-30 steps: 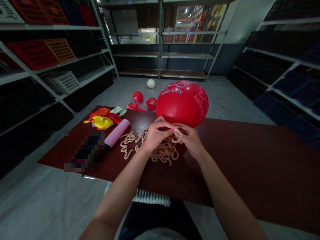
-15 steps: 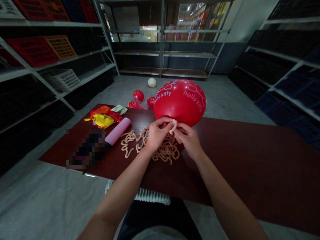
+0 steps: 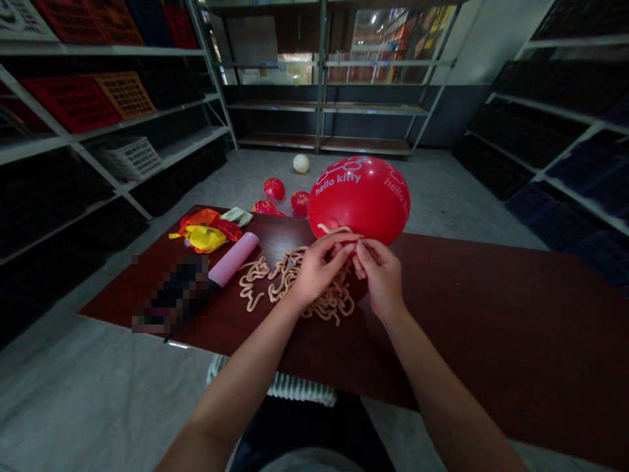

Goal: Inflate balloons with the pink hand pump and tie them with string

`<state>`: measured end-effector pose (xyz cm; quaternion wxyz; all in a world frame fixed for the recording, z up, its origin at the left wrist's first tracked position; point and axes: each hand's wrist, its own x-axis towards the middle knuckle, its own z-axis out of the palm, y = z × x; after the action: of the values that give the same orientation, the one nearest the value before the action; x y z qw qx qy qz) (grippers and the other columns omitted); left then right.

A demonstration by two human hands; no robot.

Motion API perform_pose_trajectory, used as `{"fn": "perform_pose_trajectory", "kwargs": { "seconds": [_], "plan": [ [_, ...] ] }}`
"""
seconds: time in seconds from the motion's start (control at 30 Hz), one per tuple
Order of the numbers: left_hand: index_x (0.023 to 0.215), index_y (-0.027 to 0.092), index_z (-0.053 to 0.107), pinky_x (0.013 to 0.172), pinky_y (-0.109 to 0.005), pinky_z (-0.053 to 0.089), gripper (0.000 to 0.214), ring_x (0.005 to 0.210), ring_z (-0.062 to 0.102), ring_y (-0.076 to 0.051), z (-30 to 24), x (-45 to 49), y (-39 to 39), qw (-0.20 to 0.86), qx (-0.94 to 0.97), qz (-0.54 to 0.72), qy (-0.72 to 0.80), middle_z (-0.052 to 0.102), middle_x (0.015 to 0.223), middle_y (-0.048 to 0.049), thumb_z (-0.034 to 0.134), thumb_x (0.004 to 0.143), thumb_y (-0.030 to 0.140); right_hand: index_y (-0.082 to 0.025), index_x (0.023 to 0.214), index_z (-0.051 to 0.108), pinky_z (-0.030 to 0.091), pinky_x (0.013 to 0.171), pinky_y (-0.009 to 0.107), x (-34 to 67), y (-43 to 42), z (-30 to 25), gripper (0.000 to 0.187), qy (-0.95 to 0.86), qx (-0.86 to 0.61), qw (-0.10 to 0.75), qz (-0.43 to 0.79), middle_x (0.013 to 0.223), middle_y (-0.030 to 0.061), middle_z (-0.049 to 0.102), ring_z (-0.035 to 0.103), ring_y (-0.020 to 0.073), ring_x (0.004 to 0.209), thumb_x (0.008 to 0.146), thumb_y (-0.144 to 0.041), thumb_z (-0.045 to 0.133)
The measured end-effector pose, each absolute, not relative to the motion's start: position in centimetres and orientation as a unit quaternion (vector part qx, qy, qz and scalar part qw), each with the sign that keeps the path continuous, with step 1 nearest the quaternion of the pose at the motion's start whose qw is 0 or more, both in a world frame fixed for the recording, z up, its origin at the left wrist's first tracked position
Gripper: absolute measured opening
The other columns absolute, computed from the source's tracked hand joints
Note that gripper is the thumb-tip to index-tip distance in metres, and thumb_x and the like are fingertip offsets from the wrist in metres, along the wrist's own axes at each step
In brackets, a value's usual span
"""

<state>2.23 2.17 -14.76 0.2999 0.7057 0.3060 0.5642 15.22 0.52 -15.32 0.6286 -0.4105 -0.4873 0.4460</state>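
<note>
A large inflated red balloon [image 3: 361,200] with "hello kitty" print rises right beyond my hands, its neck end toward my fingers. My left hand [image 3: 320,267] is closed, and a beige stretchy cord [image 3: 335,229] pokes out above its fingers against the balloon. My right hand [image 3: 382,270] pinches at the balloon's neck, thumb and fingertips touching those of the left. The neck itself and the rest of the cord are hidden by the fingers. Beneath and left of my hands lies a tangled heap of beige cords [image 3: 328,305].
A dark brown table [image 3: 491,328] bears a pink cylinder [image 3: 234,261], flat coloured balloons [image 3: 204,237] and a pixelated object [image 3: 171,295]. Small red balloons [image 3: 274,189] and a white ball-like balloon [image 3: 301,164] lie on the floor. Shelves with crates [image 3: 73,101] stand around.
The cord's curled piece at my left fingertips now stretches leftward above the hand. The balloon has turned a little, its print shifting right. My fingers have drawn closer together.
</note>
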Motion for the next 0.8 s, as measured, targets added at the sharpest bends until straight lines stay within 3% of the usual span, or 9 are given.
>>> {"fn": "perform_pose_trajectory", "kwargs": {
  "seconds": [0.17, 0.4, 0.6, 0.8],
  "plan": [
    [0.113, 0.018, 0.067, 0.100, -0.037, 0.049, 0.022, 0.111, 0.063, -0.019, -15.2, 2.2, 2.2, 0.146, 0.756, 0.547, 0.329, 0.071, 0.112, -0.0092, 0.057, 0.094, 0.020, -0.023, 0.090, 0.062, 0.038, 0.053, 0.026, 15.2, 0.3, -15.6, 0.021, -0.529, -0.458, 0.627, 0.341, 0.064, -0.0038, 0.054, 0.047, 0.0103, 0.056, 0.089, -0.044, 0.059],
    [0.121, 0.019, 0.065, 0.095, -0.036, 0.053, 0.027, 0.108, 0.063, -0.018, -15.7, 2.2, 1.9, 0.061, 0.772, 0.542, 0.327, 0.066, 0.116, -0.0101, 0.052, 0.097, 0.021, -0.021, 0.095, 0.061, 0.044, 0.059, 0.026, 14.9, 0.2, -16.3, 0.024, -0.545, -0.510, 0.623, 0.235, 0.073, -0.0016, 0.061, 0.053, 0.0110, 0.061, 0.091, -0.043, 0.054],
    [0.131, 0.023, 0.060, 0.078, -0.030, 0.055, 0.035, 0.087, 0.063, -0.016, -15.6, 1.2, 1.8, -0.019, 0.823, 0.466, 0.325, 0.061, 0.093, -0.0059, 0.052, 0.097, 0.023, -0.022, 0.094, 0.058, 0.037, 0.048, 0.023, 14.8, 0.5, -16.4, 0.020, -0.532, -0.442, 0.643, 0.328, 0.062, -0.0058, 0.052, 0.046, 0.0087, 0.052, 0.091, -0.041, 0.054],
    [0.119, 0.017, 0.062, 0.092, -0.032, 0.052, 0.026, 0.102, 0.064, -0.017, -15.3, 1.5, 1.8, 0.038, 0.779, 0.542, 0.314, 0.068, 0.107, -0.0082, 0.059, 0.093, 0.019, -0.023, 0.094, 0.058, 0.037, 0.047, 0.022, 14.4, 0.2, -16.2, 0.019, -0.520, -0.425, 0.659, 0.340, 0.063, -0.0060, 0.052, 0.047, 0.0082, 0.052, 0.091, -0.041, 0.054]
  ]
}}
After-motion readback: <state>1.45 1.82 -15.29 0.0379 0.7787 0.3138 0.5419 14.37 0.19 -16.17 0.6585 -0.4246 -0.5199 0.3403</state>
